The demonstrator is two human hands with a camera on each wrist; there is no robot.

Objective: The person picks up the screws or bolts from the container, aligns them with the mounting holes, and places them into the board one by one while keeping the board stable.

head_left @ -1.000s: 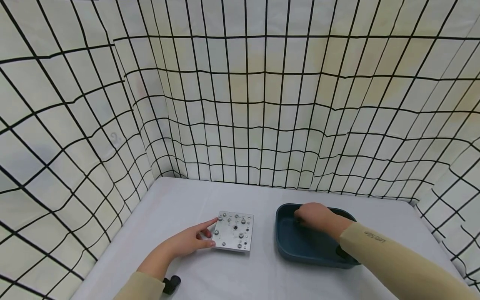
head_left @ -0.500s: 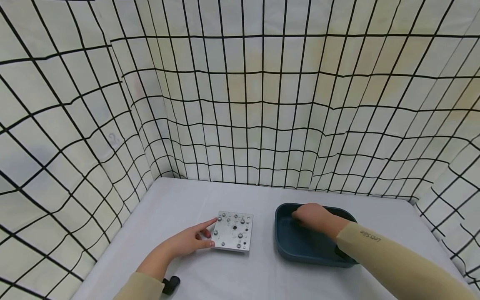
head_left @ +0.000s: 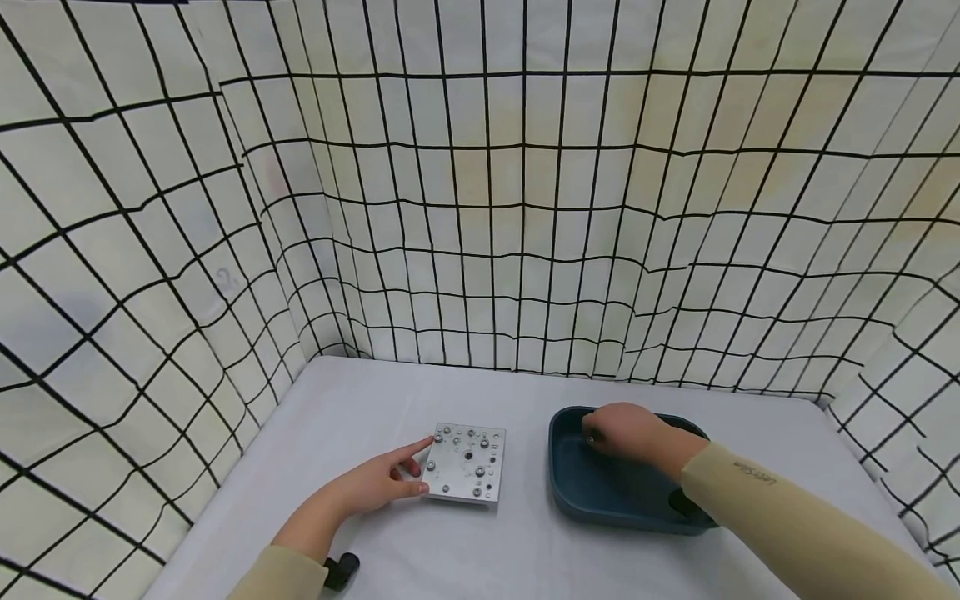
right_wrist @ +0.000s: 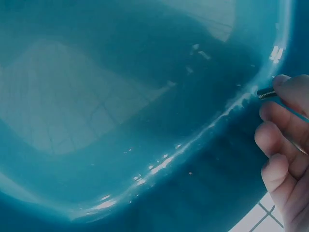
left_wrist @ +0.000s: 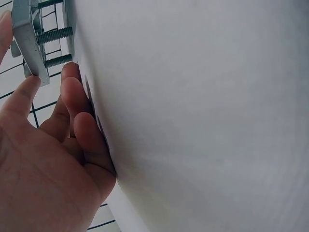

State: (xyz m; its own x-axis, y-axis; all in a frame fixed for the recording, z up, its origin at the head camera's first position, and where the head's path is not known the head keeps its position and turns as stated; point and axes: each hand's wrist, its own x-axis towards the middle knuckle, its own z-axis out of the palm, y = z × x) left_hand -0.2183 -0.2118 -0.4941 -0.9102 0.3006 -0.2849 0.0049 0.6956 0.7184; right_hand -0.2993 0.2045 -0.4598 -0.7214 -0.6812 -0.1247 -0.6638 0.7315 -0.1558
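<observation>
A square metal plate point(head_left: 467, 463) studded with screws lies on the white table. My left hand point(head_left: 375, 482) holds its left edge between the thumb and the straight index finger. In the left wrist view the plate point(left_wrist: 26, 34) shows threaded screw shanks point(left_wrist: 53, 36) sticking out below it, beside my left hand point(left_wrist: 53, 159). My right hand point(head_left: 626, 433) reaches into a dark blue tray point(head_left: 600, 492) and pinches a small screw point(head_left: 590, 439) at its fingertips. The right wrist view shows that screw point(right_wrist: 266, 93) held by my right hand point(right_wrist: 285, 140) near the tray's wall point(right_wrist: 120, 121).
Cloth walls with a black grid point(head_left: 480, 208) close in the white table point(head_left: 360, 408) on the left, back and right. A small black object point(head_left: 341, 571) lies by my left wrist at the front edge. The tray's visible floor looks bare.
My right hand has shifted slightly left inside the tray, and a small screw now shows at its fingertips. The left hand and the plate have not moved.
</observation>
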